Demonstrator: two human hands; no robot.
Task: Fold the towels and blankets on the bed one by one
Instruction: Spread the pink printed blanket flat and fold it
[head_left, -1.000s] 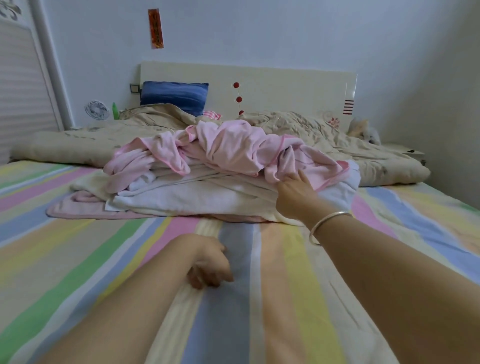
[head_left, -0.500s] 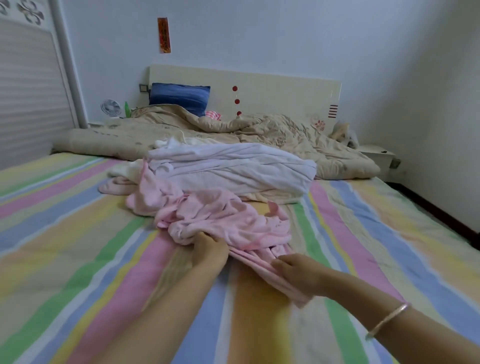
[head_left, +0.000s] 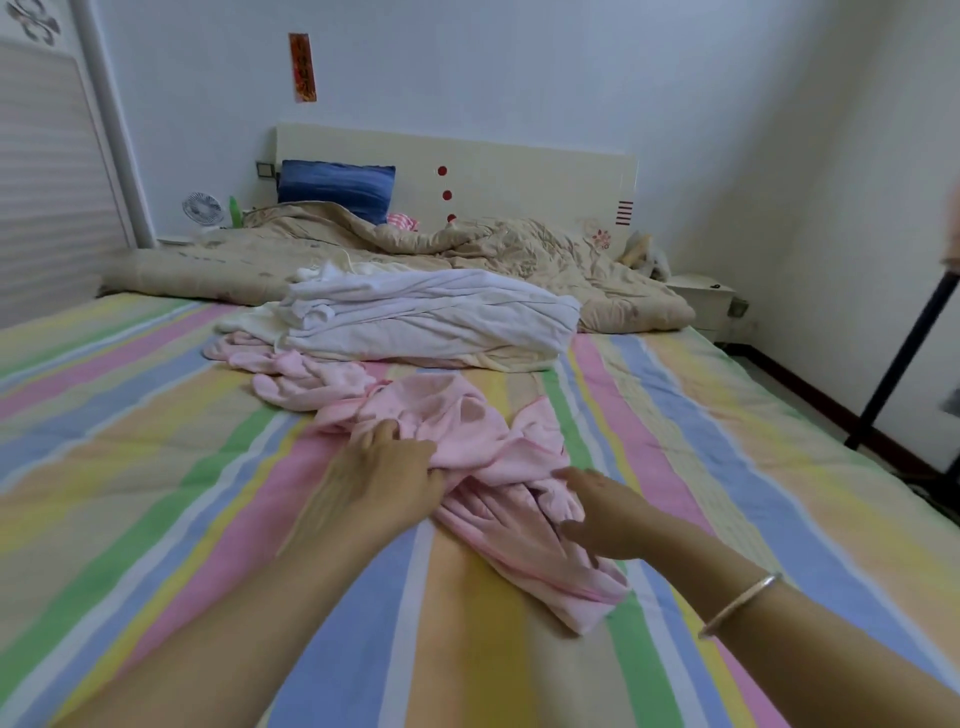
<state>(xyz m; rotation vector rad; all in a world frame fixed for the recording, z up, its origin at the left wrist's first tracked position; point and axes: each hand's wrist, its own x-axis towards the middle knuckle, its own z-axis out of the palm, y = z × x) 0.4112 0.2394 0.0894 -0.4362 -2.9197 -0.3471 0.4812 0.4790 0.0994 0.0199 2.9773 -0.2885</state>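
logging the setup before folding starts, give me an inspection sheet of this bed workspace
surface: striped sheet, lying flat.
job's things: pink towel crumpled in front of the person; white pile heaped behind it.
clutter: beige quilt bunched by the headboard; blue pillow; small fan; green bottle.
hands: left hand grips the pink towel; right hand is on it, grip unclear.
cables: nothing seen.
surroundings: headboard, nightstand, black stand at the right edge.
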